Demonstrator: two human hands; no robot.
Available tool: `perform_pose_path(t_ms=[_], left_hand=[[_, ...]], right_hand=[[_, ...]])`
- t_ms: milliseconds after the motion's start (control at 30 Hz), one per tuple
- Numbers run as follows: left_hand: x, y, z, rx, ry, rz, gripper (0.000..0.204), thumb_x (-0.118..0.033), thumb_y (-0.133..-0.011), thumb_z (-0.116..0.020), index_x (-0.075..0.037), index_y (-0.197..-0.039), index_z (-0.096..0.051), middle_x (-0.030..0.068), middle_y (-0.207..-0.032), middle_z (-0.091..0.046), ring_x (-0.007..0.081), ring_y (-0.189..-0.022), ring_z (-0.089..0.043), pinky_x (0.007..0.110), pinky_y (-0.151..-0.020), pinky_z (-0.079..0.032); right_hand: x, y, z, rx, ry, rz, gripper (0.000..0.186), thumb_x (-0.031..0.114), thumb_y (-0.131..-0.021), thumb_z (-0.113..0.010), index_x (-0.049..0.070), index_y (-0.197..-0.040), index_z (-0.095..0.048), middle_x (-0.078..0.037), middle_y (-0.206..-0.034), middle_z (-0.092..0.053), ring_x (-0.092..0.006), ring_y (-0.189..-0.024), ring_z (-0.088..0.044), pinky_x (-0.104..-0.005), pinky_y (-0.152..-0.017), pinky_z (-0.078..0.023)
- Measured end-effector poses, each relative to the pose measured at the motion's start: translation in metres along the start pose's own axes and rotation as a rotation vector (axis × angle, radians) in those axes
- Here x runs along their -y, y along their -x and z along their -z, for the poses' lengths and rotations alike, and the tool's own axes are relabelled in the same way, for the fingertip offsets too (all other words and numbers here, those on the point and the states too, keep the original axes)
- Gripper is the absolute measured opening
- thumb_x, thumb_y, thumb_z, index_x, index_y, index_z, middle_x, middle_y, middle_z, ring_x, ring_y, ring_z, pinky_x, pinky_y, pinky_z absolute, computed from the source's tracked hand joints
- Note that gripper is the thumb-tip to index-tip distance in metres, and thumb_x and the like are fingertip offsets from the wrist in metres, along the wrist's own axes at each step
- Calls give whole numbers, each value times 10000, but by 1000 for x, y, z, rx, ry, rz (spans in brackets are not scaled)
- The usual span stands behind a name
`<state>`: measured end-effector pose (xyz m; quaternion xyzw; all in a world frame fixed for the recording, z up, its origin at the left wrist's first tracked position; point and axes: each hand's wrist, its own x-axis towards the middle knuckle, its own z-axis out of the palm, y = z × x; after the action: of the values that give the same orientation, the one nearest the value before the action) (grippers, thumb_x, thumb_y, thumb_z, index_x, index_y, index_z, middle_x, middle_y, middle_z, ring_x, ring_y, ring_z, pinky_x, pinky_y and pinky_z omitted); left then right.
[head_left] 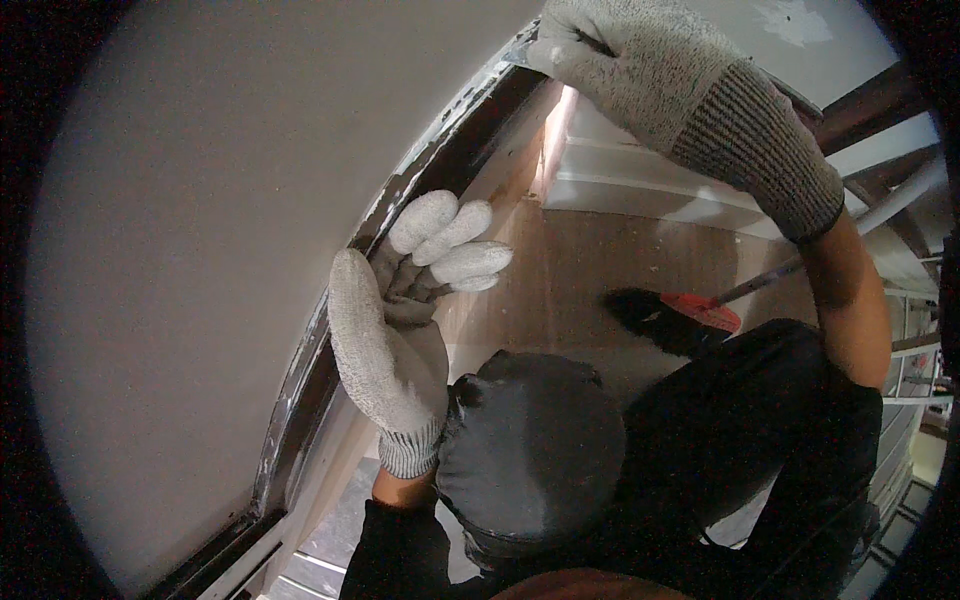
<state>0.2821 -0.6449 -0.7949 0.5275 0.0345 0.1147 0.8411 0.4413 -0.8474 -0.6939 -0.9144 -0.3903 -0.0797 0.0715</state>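
Observation:
Both my hands wear pale grey knit gloves. My left hand (410, 310) is at the dark frame (320, 370) that edges a grey wall panel (200, 270). Its fingers are apart and slightly bent, the palm partly shows, and the thumb lies along the wall side of the edge. At the upper end of this frame, my right hand (610, 50) is closed, its fingertips pressed near the edge. A small pale, flat piece shows by its fingertips; I cannot make out what it is. White smears and rough patches run along the frame's edge.
A broom head (670, 315) with black bristles and a red part rests on the brown floor (560, 260), its pole slanting up right. A rounded dark grey knee (530, 450) is close below my left hand. Pale baseboard (640, 185) lines the far wall. Metal rungs (915, 345) stand right.

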Motion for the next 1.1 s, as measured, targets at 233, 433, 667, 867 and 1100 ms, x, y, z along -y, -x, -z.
perform_pose_path(t_ms=[233, 433, 667, 867, 1100], left_hand=[[-2, 1, 0, -2, -50, -1, 768, -547, -1079, -297, 125, -1304, -594, 293, -1189, -700, 343, -972, -739, 419, -880, -566], [1, 0, 0, 9, -11, 6, 770, -545, -1082, -285, 125, -1307, -590, 294, -1197, -697, 339, -975, -739, 414, -885, -562], [0, 6, 1, -4, 3, 17, 762, -537, -1084, -292, 127, -1316, -582, 297, -1199, -694, 350, -993, -733, 426, -897, -561], [2, 3, 1, -40, 11, 33, 775, -551, -1079, -302, 132, -1327, -570, 302, -1218, -684, 354, -1012, -731, 423, -912, -559], [3, 0, 4, 17, -22, 19, 793, -573, -1071, -306, 131, -1320, -574, 302, -1218, -685, 351, -1024, -729, 433, -922, -561]], right_hand=[[4, 0, 4, -16, 12, 12, 328, 248, -1080, -443, 24, -910, -611, -96, -794, -597, -217, -730, -632, -375, -732, -585], [3, -1, 1, -59, 57, 73, 316, 231, -1075, -456, 26, -897, -618, -88, -774, -595, -209, -715, -635, -362, -702, -588], [-1, 4, -2, -87, 125, 127, 304, 212, -1068, -472, 27, -883, -627, -77, -751, -593, -201, -697, -638, -348, -667, -591], [-2, 3, -4, -102, 189, 175, 294, 195, -1062, -485, 28, -870, -634, -68, -732, -592, -193, -681, -641, -335, -637, -593], [-10, -1, -8, -143, 380, 323, 273, 174, -1056, -501, 19, -890, -651, -62, -720, -598, -189, -677, -653, -324, -624, -604]])
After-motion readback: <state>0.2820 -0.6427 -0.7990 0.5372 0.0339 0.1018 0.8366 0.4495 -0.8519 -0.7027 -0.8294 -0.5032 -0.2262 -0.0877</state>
